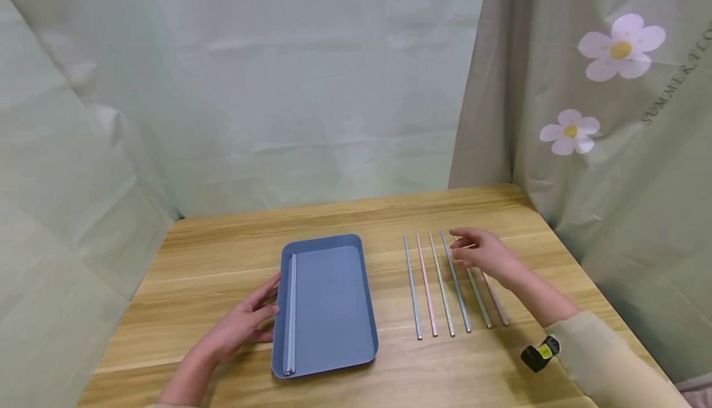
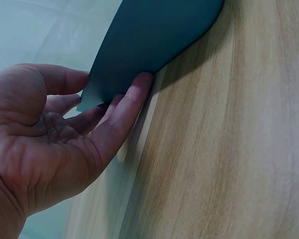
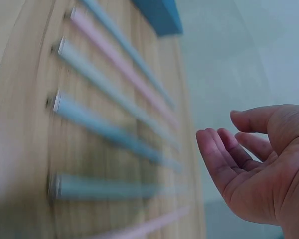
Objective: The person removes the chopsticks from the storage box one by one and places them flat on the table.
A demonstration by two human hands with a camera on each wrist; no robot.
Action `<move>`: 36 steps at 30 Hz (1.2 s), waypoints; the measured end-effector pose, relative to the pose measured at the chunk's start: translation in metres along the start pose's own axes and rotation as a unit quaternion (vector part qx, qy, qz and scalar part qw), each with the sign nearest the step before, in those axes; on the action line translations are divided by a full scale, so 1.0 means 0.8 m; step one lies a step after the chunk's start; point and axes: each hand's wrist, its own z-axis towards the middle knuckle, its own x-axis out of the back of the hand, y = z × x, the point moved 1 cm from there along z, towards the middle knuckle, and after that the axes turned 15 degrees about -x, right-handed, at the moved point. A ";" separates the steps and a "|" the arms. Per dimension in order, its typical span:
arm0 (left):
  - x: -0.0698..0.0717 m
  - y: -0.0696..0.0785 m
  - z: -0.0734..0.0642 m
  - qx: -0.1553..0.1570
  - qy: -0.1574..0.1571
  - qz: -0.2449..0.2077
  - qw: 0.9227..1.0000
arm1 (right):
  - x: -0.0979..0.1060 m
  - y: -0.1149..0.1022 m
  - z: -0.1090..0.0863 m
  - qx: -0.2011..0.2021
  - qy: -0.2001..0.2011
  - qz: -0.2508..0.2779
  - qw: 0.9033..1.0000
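A blue-grey rectangular tray [image 1: 334, 309] lies on the table, with silvery-blue chopsticks [image 1: 290, 315] lengthwise along its inner left side. My left hand [image 1: 247, 321] rests against the tray's left side; its extended fingers touch the outer wall [image 2: 124, 55] and the thumb tip meets the rim. Right of the tray, several loose chopsticks form a row: blue [image 1: 413, 287], pink [image 1: 426, 284], green [image 1: 442, 284], another blue [image 1: 456, 281], another green [image 1: 479, 297] and another pink [image 1: 495, 300]. Above the far ends of the right-hand ones hovers my right hand [image 1: 484, 253], fingers loosely bent, holding nothing.
The wooden table [image 1: 222, 256] carries the tray and chopsticks. Pale curtains [image 1: 311, 86] hang behind it and on both sides; the right one has printed flowers [image 1: 622, 48]. A small black device [image 1: 539, 353] sits on the right sleeve.
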 end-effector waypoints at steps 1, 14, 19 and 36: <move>0.000 0.000 0.000 0.000 0.000 0.001 1.000 | -0.008 -0.005 0.001 0.002 -0.008 0.002 1.000; -0.001 0.000 -0.003 0.003 0.003 0.000 1.000 | -0.129 -0.076 0.001 0.041 -0.108 0.033 0.993; -0.001 -0.001 -0.003 0.002 0.003 -0.002 1.000 | -0.175 -0.094 0.001 0.050 -0.164 0.032 0.985; -0.001 -0.001 -0.002 0.001 0.005 -0.007 1.000 | -0.307 -0.095 0.031 -0.098 -0.261 0.143 0.950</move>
